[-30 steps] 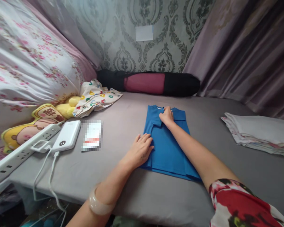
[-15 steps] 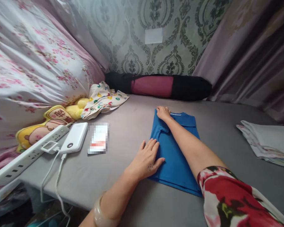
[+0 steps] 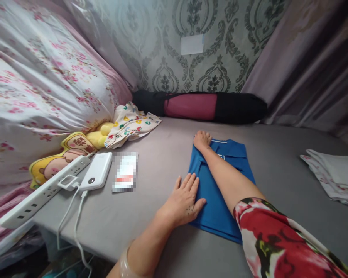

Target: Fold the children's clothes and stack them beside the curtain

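Note:
A blue T-shirt lies folded on the grey bed sheet, its collar end away from me and its sides turned inward. Some white lettering peeks out near my right forearm. My left hand rests flat on the shirt's left edge, fingers stretched and thumb apart. At the upper left corner of the shirt, my right hand presses down on the cloth with its fingers a little bent. My right forearm crosses over the shirt and hides part of it.
Left are a mobile phone, a white power bank with cables and a power strip. Patterned cloth lies behind, beside a yellow plush toy. A black-and-maroon long bag lines the wall; folded white cloth sits right.
The view has shifted slightly, so things sit further right. My right hand has flattened somewhat at the shirt's corner, and white lettering now shows. The left hand stays on the shirt's edge.

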Motion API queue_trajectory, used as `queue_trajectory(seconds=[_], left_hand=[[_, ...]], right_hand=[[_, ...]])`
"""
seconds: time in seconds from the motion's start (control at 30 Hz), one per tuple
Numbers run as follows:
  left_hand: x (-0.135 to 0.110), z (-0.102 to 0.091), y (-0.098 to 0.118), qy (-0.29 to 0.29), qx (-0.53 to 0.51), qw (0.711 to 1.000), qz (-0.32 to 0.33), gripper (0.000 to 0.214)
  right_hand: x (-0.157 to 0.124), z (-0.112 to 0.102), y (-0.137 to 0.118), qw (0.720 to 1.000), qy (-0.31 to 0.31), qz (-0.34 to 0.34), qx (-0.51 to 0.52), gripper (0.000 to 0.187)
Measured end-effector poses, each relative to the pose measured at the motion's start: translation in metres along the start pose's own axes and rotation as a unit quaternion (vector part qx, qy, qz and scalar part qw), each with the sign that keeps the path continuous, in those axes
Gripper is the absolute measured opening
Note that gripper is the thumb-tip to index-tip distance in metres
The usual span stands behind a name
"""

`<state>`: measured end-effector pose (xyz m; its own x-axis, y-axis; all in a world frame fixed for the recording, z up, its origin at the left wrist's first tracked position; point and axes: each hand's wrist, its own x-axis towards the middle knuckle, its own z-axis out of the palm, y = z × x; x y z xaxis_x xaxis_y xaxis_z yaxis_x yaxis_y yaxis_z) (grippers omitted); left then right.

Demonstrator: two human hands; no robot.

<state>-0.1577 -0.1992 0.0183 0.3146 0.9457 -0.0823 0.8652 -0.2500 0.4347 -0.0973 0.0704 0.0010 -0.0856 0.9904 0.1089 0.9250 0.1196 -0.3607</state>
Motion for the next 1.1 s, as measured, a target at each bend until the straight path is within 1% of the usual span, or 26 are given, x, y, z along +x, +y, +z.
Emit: queue_trajectory(seconds=[0.13, 0.23, 0.3, 0.4, 0.5, 0.6, 0.73, 0.87, 0.97, 1.03, 1.1], left_hand=[[0.001, -0.004, 0.003, 0.024, 0.006, 1.000, -0.002, 0.068], [0.003, -0.002, 0.004, 0.062, 0.033, 0.997, -0.018, 0.064], [0.005, 0.002, 0.003, 0.076, 0.059, 0.995, -0.013, 0.064], [0.005, 0.010, 0.001, 0.067, 0.089, 0.994, 0.006, 0.066], [0.005, 0.014, -0.001, 0.059, 0.105, 0.993, 0.015, 0.067], [0.004, 0.014, -0.001, 0.052, 0.114, 0.992, 0.014, 0.068], [0.004, 0.012, -0.001, 0.039, 0.112, 0.993, 0.013, 0.071], [0.004, 0.012, -0.002, 0.052, 0.100, 0.994, 0.016, 0.069], [0.005, 0.011, -0.002, 0.080, 0.086, 0.993, 0.022, 0.065], [0.006, 0.010, -0.003, 0.103, 0.080, 0.991, 0.020, 0.061], [0.006, 0.008, -0.003, 0.121, 0.079, 0.989, 0.014, 0.056]], right_hand=[[-0.010, -0.013, 0.004, 1.000, -0.009, -0.024, -0.004, 0.033], [-0.031, -0.021, 0.010, 0.996, -0.005, -0.088, -0.023, 0.040], [-0.050, -0.023, 0.014, 0.991, -0.025, -0.127, -0.042, 0.049], [-0.074, -0.023, 0.018, 0.988, -0.073, -0.127, -0.055, 0.060], [-0.084, -0.021, 0.022, 0.987, -0.100, -0.112, -0.053, 0.064], [-0.085, -0.018, 0.024, 0.987, -0.112, -0.100, -0.051, 0.066], [-0.083, -0.013, 0.025, 0.988, -0.106, -0.100, -0.053, 0.067], [-0.080, -0.011, 0.026, 0.988, -0.111, -0.102, -0.039, 0.067], [-0.073, -0.017, 0.029, 0.989, -0.110, -0.102, -0.012, 0.061], [-0.066, -0.025, 0.035, 0.991, -0.088, -0.102, 0.002, 0.053], [-0.060, -0.036, 0.043, 0.995, -0.052, -0.090, 0.002, 0.047]])
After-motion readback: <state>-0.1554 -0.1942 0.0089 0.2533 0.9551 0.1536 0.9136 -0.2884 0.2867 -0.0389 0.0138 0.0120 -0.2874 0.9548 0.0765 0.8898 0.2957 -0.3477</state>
